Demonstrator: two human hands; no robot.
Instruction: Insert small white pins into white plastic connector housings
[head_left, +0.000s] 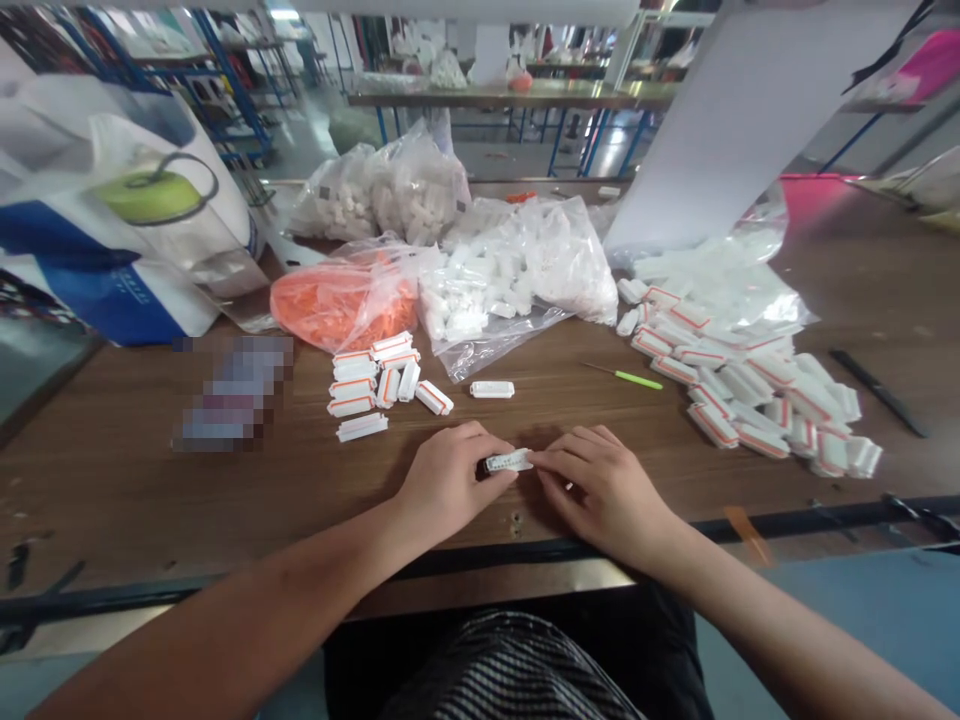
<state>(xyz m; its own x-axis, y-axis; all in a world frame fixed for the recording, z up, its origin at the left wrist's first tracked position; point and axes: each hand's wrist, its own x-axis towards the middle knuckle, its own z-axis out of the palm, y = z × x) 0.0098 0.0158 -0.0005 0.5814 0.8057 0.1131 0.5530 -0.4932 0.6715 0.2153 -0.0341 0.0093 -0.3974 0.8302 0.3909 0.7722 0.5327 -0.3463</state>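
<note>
Near the table's front edge, my left hand (456,468) is closed around a small white plastic piece (510,461), pinched between thumb and fingers. Small dark marks show along its upper face. My right hand (596,480) meets the right end of the same piece with curled fingertips; the thumb sits slightly lower. A tiny white bit (569,486) shows beneath the right hand. Just beyond my hands lies a single white plastic strip (492,389). To the left is a group of white strips (352,387), several with orange edging.
A larger pile of orange-edged strips (772,390) spreads at the right. A green-handled pick (637,380) and a black pen-like tool (877,392) lie nearby. Behind are a bag of orange parts (345,300) and a bag of white parts (517,270). A blurred flat object (236,395) lies left.
</note>
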